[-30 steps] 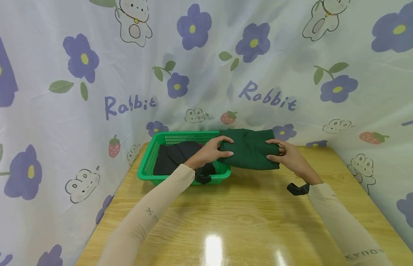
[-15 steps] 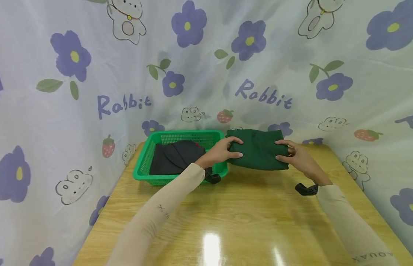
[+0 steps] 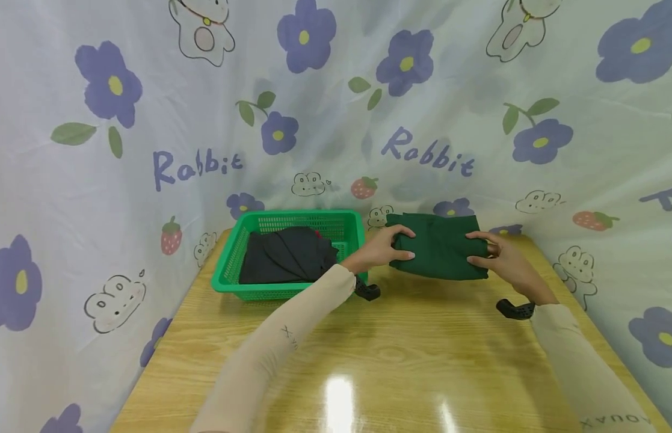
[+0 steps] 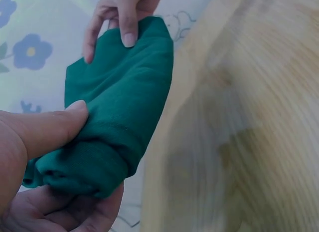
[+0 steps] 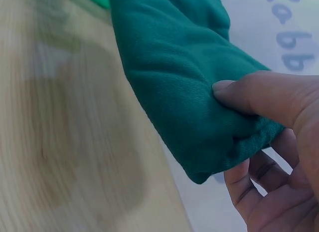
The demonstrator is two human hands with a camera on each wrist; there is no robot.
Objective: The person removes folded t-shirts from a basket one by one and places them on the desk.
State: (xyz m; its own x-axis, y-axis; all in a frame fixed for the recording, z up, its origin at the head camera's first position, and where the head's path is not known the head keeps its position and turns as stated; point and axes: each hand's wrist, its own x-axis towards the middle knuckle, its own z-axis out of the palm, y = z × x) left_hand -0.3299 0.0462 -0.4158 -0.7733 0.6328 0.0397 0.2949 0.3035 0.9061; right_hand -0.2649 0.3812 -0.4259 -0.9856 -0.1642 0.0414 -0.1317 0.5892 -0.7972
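Observation:
A folded dark green garment is held up over the back of the table, right of the basket. My left hand grips its left end, thumb on top and fingers beneath; the left wrist view shows the fabric's layered, rolled edge between them. At the opposite end my right hand pinches the cloth, its thumb pressing the upper face and its fingers under the edge. Folded black cloth lies in the green plastic basket, with a small red bit at its back.
The wooden table runs back to a hanging white curtain printed with purple flowers and rabbits, which also encloses both sides. The basket's right rim is close to my left wrist.
Both hands have carried the green garment to the right, from overlapping the basket's right rim to beyond it. The black cloth stays in the basket, and the head view has shifted slightly.

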